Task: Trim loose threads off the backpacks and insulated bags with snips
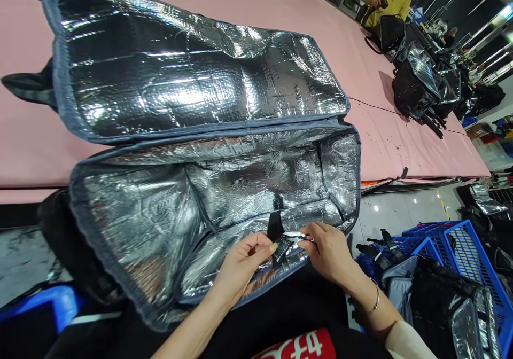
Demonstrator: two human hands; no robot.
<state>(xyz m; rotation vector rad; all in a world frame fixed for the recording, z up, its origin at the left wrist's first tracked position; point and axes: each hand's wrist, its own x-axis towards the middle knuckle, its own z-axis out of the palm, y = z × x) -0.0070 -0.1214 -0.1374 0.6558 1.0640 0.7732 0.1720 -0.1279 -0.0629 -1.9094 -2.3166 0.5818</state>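
An insulated bag with silver foil lining lies open, its lid folded back over the pink table. Over the bag's near edge, my left hand pinches a black plastic buckle with thumb and fingers. A short black webbing strap rises from the buckle. My right hand is closed around small metal thread snips, their blades pointing left. The blade tips are close against the strap and buckle. Whether they touch a thread is too small to tell.
Black bags are piled on the far right of the pink table. A person in yellow handles a bag there. To the lower right, blue plastic crates stand among more bags. Part of another blue crate shows at lower left.
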